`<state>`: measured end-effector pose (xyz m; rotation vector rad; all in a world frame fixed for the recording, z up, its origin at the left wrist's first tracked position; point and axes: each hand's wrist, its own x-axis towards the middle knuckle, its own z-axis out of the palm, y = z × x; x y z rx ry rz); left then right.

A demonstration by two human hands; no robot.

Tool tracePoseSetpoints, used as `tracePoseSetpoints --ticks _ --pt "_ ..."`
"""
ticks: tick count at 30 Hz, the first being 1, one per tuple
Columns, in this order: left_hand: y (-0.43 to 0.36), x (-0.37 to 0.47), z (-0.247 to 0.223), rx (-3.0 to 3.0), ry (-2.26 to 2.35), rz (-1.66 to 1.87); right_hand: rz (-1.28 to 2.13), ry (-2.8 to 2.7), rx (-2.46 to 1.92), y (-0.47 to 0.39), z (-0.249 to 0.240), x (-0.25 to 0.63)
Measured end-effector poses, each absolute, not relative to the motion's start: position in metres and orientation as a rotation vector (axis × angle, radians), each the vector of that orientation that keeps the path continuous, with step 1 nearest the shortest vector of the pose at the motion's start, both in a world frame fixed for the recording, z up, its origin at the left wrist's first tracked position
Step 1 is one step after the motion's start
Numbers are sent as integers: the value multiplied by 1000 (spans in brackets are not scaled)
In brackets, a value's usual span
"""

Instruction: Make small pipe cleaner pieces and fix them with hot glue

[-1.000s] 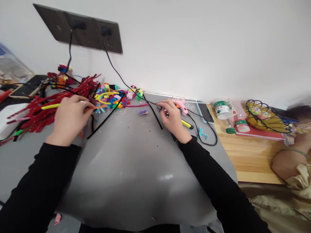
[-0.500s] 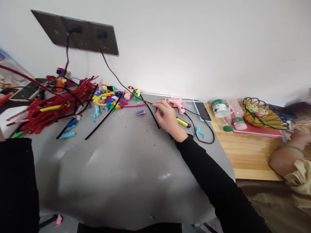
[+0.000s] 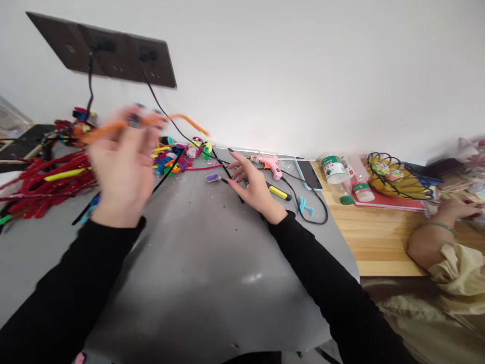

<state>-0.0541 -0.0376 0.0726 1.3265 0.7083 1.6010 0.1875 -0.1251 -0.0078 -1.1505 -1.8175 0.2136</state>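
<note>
My left hand point(image 3: 125, 172), blurred by motion, is raised over the left side of the table and closed around an orange pipe cleaner point(image 3: 189, 121), whose bent end sticks out to the right. My right hand point(image 3: 252, 184) hovers open at the table's middle, its fingers spread and holding nothing. Below its fingers lie a black pipe cleaner point(image 3: 216, 155) and a small purple piece point(image 3: 212, 178). A pile of red pipe cleaners point(image 3: 34, 177) with a yellow one point(image 3: 64, 174) across it lies left of my left hand.
A pink glue gun point(image 3: 275, 164) with a black cord, a yellow-and-black cutter point(image 3: 279, 191) and a phone point(image 3: 308, 174) lie at the back right. Small pipe-cleaner figures point(image 3: 195, 146) stand by the wall. Bottles point(image 3: 333, 169) and another person's arm point(image 3: 430, 242) are at the wooden table.
My left hand has come in from the left edge and up, holding the orange pipe cleaner. My right hand's fingers have spread from a bent pose. The view has shifted slightly.
</note>
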Motion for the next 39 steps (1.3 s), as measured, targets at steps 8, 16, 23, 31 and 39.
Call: tracePoseSetpoints --ticks 8,16,23,31,39 --pt "-40 17 30 1268 720 1223 90 -1682 -1138 -125 -6 187" --pt "-39 12 17 1265 652 1017 121 -1526 -1220 -127 3 192" --pt "-47 5 10 1445 747 932 188 -1581 -1201 -128 4 193" --pt "-39 -2 8 1611 790 923 92 -1434 -1353 -125 -2 202" --pt "-48 1 6 1504 734 991 28 -1574 -1364 -128 2 201"
